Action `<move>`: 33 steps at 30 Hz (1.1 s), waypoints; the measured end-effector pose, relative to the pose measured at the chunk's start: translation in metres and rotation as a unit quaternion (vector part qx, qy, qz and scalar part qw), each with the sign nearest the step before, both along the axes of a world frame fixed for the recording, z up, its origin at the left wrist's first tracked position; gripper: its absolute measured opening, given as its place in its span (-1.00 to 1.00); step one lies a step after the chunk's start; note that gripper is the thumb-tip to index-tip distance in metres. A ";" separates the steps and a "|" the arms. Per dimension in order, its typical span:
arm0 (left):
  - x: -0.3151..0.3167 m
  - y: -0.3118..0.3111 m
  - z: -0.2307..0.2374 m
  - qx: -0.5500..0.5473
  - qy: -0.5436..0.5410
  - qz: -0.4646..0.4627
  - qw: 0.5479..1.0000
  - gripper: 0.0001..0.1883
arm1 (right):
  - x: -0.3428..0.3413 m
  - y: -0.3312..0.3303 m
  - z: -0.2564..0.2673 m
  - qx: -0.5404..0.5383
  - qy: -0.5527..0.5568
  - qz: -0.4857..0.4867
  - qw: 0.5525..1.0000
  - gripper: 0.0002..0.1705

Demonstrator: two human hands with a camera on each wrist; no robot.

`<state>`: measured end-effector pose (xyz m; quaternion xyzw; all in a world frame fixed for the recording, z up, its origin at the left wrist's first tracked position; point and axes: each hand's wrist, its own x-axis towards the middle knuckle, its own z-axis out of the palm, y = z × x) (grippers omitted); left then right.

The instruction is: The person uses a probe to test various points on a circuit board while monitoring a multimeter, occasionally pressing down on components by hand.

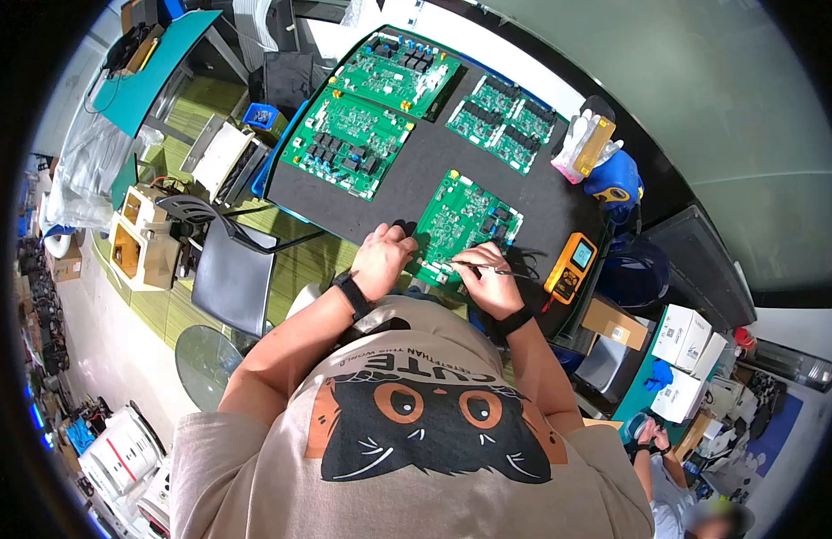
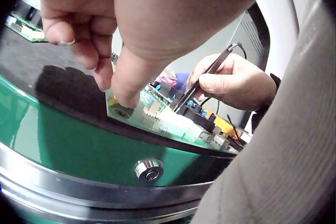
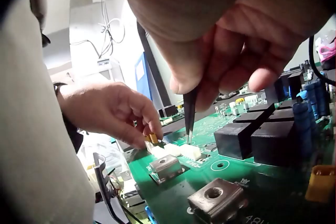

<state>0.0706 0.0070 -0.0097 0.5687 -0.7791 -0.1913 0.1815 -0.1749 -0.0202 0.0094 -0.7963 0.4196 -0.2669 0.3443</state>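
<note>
A green circuit board (image 1: 461,216) with black relays and white connectors lies at the table's near edge. My left hand (image 1: 382,259) pinches its left corner, thumb on top beside a yellow part, as the left wrist view shows. My right hand (image 1: 489,278) holds dark tweezers (image 2: 207,77) with a wire at their upper end. In the right wrist view the slim metal tips (image 3: 189,136) point down at the board, right by the white connectors (image 3: 190,152). Two metal screw terminals (image 3: 215,199) stand along the board's near side.
A yellow multimeter (image 1: 572,268) lies to the right. Two larger green boards (image 1: 348,144) are at the back left, several smaller ones (image 1: 504,121) at the back. A blue tool (image 1: 617,180) stands at the right edge. A black chair (image 1: 232,274) is left of the table.
</note>
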 end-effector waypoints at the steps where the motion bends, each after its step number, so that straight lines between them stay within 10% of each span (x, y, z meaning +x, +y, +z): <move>1: 0.000 0.000 0.001 0.004 0.000 0.000 1.000 -0.80 | 0.000 0.000 -0.001 -0.004 0.004 -0.001 1.000 -0.93; 33: 0.001 -0.001 0.005 0.008 0.009 -0.005 1.000 -0.81 | 0.010 0.011 0.000 -0.048 0.001 -0.012 0.999 -0.91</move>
